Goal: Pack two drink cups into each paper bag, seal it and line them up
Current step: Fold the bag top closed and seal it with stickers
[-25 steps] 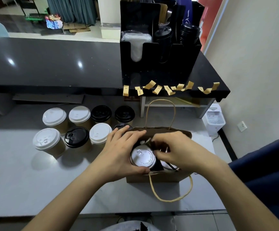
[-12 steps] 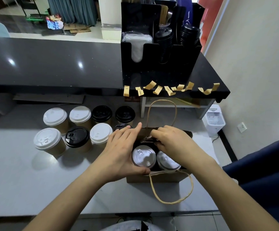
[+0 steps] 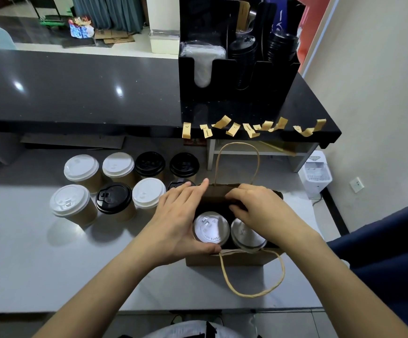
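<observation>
Grey counter [image 3: 27, 264] — spare cups [image 3: 115, 189] crowd left of bag [image 3: 232, 258].

A pale grey tabletop [image 3: 27, 264] runs under the hands. Beyond them sits a raised black counter [image 3: 76, 93] with glints of light. To their right, a cream wall [image 3: 380, 93] carries a socket [image 3: 356, 184]; beside it stands a small white appliance [image 3: 316, 175], perhaps a heater.

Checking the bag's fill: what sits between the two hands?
In the head view, two white-lidded cups stand inside the open paper bag, between left hand and right hand.
</observation>
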`<action>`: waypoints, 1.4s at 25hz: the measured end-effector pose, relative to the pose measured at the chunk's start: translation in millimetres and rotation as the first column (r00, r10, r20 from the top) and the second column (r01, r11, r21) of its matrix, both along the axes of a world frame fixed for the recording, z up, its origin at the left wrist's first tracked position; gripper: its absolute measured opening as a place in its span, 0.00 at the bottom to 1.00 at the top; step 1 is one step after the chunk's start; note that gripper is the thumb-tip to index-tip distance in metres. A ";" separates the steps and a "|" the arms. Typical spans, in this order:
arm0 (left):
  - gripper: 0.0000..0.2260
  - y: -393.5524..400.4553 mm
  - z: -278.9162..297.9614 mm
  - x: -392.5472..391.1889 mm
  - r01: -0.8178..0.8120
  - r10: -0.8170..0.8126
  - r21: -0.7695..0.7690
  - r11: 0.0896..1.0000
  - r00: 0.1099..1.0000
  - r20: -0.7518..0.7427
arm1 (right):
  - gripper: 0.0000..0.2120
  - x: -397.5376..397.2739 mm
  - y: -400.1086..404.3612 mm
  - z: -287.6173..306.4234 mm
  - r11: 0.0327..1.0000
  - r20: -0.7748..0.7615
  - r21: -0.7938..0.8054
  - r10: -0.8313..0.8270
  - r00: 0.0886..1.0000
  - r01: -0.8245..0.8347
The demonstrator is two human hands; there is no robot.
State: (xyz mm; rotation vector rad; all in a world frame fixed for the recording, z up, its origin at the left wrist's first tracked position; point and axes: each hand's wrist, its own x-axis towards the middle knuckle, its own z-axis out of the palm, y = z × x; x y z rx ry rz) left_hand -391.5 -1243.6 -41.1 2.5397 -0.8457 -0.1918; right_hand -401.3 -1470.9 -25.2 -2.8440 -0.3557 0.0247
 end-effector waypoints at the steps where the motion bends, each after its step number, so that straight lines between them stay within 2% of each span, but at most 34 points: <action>1: 0.56 0.3 0.2 0.1 -0.002 0.002 0.002 1.000 1.000 0.000 | 0.11 -1.8 -3.1 2.3 1.000 0.012 0.030 -0.008 1.000 0.007; 9: 0.55 2.6 -1.4 -0.9 0.001 -0.001 -0.006 1.000 1.000 0.014 | 0.05 -19.6 -51.6 14.9 0.929 0.217 0.364 -0.154 0.964 0.067; 12: 0.55 2.4 0.0 -1.6 -0.002 0.002 -0.018 1.000 1.000 0.005 | 0.05 -19.1 -79.8 6.7 0.864 0.190 0.471 -0.296 0.936 0.177; 14: 0.55 2.1 1.6 -1.4 -0.005 0.005 -0.027 1.000 1.000 0.000 | 0.05 -17.1 -99.4 -8.4 0.837 0.145 0.477 -0.375 0.916 0.267; 19: 0.55 0.3 4.2 -1.1 -0.007 0.006 -0.037 0.999 1.000 -0.008 | 0.06 -24.0 -127.1 -72.8 0.762 -0.013 0.395 -0.554 0.832 0.514; 21: 0.55 0.2 4.9 -1.7 -0.011 0.010 -0.035 0.999 1.000 -0.018 | 0.13 -32.3 -130.4 -97.6 0.789 -0.074 0.277 -0.551 0.831 0.548; 24: 0.55 0.0 6.4 -2.9 -0.013 0.012 -0.031 0.999 0.999 -0.032 | 0.32 -45.3 -133.3 -123.2 0.870 -0.221 0.011 -0.479 0.850 0.493; 26: 0.55 -0.8 7.5 -3.6 -0.014 0.014 -0.029 0.999 0.999 -0.029 | 0.37 -52.5 -132.8 -136.0 0.862 -0.278 -0.104 -0.504 0.818 0.496; 29: 0.55 -1.8 8.2 -4.0 -0.017 0.016 -0.029 0.999 1.000 -0.022 | 0.26 -57.7 -131.8 -147.8 0.832 -0.192 -0.153 -0.554 0.810 0.533; 31: 0.54 -1.6 8.1 -4.4 -0.023 0.022 -0.042 0.999 1.000 -0.018 | 0.20 -57.6 -131.5 -151.5 0.821 -0.140 -0.119 -0.570 0.809 0.558; 35: 0.54 -3.1 8.6 -4.4 -0.026 0.025 -0.045 0.999 0.999 -0.035 | 0.16 -52.3 -135.8 -150.7 0.807 -0.151 -0.026 -0.586 0.796 0.589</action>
